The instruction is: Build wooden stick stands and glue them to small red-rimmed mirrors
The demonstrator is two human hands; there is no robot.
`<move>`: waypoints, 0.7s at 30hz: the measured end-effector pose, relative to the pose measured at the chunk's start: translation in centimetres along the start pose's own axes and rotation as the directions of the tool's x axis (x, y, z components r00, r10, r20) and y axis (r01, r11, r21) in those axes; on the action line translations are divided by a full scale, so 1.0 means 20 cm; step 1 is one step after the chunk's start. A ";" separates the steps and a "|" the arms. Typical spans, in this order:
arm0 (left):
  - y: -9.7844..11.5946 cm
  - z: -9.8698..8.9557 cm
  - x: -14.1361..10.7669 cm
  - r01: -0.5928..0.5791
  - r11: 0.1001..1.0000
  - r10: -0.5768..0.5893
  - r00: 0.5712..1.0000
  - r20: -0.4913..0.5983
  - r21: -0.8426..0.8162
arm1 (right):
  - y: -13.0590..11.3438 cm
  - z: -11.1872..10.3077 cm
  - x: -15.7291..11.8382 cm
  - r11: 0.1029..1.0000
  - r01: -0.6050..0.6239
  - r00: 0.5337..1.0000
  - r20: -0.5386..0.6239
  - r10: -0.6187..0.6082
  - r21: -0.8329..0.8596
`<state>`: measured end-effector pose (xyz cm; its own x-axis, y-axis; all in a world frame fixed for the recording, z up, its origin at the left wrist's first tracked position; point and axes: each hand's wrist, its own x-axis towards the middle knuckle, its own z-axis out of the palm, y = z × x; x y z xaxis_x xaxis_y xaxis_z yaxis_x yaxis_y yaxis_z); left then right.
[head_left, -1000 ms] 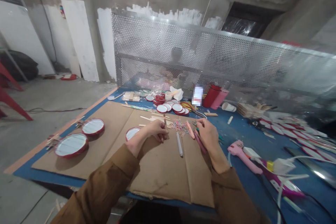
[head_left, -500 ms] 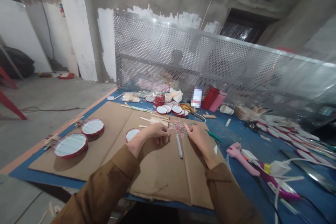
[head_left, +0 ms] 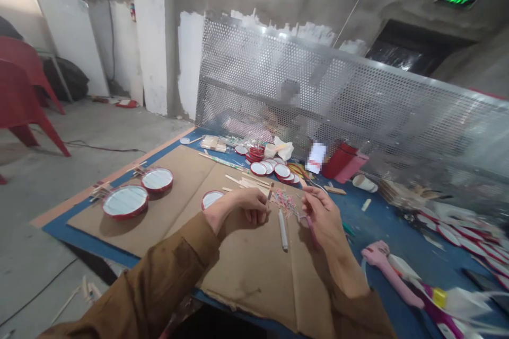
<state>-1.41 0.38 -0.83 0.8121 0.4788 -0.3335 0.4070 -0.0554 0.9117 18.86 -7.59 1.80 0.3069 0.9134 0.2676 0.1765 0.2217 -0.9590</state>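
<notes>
My left hand (head_left: 254,205) is closed around a short wooden stick (head_left: 271,191) that stands up from its fingertips. To the right, my right hand (head_left: 321,212) has its thumb and fingers pressed together on something I cannot make out. Small pink and pale pieces (head_left: 285,199) lie heaped between the hands. Below them a grey-white tube (head_left: 283,230) rests on the cardboard (head_left: 254,270). Behind my left hand are loose wooden sticks (head_left: 243,182) and a white disc with a red rim (head_left: 212,198), partly covered by my wrist.
Two red-rimmed discs (head_left: 125,200) with stick ends stand at the left. Behind are more discs (head_left: 258,168), a red bottle (head_left: 340,160) and a paper cup (head_left: 363,183). A pink glue gun (head_left: 392,270) with cables lies at the right. A perforated metal screen (head_left: 246,69) borders the back.
The view has swung left, so the table things appear further right. My right hand has lifted away from the heap of small pieces, its fingers together. My left hand still holds the stick.
</notes>
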 end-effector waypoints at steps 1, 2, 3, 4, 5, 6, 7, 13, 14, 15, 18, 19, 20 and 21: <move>0.01 0.00 -0.01 -0.003 1.000 0.003 1.000 0.000 -0.009 | -0.02 0.02 -0.02 0.998 0.007 1.000 0.020 -0.009 0.057; 0.01 0.00 -0.01 -0.006 1.000 0.006 1.000 -0.003 -0.010 | -0.03 0.05 -0.03 0.996 0.022 0.998 0.049 -0.026 0.090; 0.02 0.00 -0.02 -0.009 1.000 0.009 1.000 -0.001 -0.014 | -0.04 0.06 -0.04 0.994 0.044 0.995 0.083 -0.053 0.105; 0.02 0.00 -0.03 -0.014 1.000 0.014 1.000 -0.007 -0.019 | -0.05 0.08 -0.05 0.993 0.081 0.991 0.103 -0.090 0.092; 0.03 0.00 -0.03 -0.019 1.000 0.019 1.000 -0.005 -0.020 | -0.05 0.09 -0.06 0.991 0.125 0.986 0.102 -0.129 0.048; 0.03 0.00 -0.03 -0.021 0.999 0.021 1.000 -0.003 -0.026 | -0.04 0.10 -0.07 0.985 0.171 0.982 0.086 -0.168 -0.021; 0.03 0.00 -0.03 -0.021 0.999 0.021 1.000 0.000 -0.032 | -0.04 0.10 -0.08 0.972 0.208 0.977 0.063 -0.203 -0.105; 0.01 0.00 -0.02 -0.026 0.998 0.027 1.000 0.008 -0.063 | -0.02 0.11 -0.15 0.886 0.299 0.954 0.103 -0.281 -0.353; 0.01 0.00 -0.02 -0.032 0.997 0.033 0.999 0.009 -0.067 | -0.03 0.12 -0.16 0.875 0.316 0.949 0.123 -0.291 -0.367; 0.01 0.00 -0.02 -0.037 0.997 0.038 0.999 0.014 -0.070 | -0.03 0.13 -0.17 0.867 0.326 0.945 0.139 -0.295 -0.377; 0.01 -0.01 -0.02 -0.047 0.996 0.049 0.998 0.028 -0.072 | -0.04 0.16 -0.19 0.852 0.317 0.948 0.164 -0.273 -0.417; 0.01 -0.01 -0.02 -0.049 0.996 0.051 0.998 0.028 -0.069 | -0.04 0.16 -0.19 0.844 0.310 0.950 0.166 -0.263 -0.437; 0.01 -0.01 -0.02 -0.050 0.997 0.051 0.998 0.027 -0.066 | -0.04 0.17 -0.19 0.833 0.307 0.951 0.169 -0.258 -0.459; 0.01 -0.01 -0.02 -0.049 0.997 0.051 0.998 0.024 -0.066 | -0.03 0.17 -0.19 0.820 0.310 0.950 0.173 -0.258 -0.481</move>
<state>-1.74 0.32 -0.51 0.8416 0.4542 -0.2922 0.3379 -0.0208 0.9410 14.39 -10.15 1.10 0.0844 0.8699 0.4859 0.6894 0.3011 -0.6588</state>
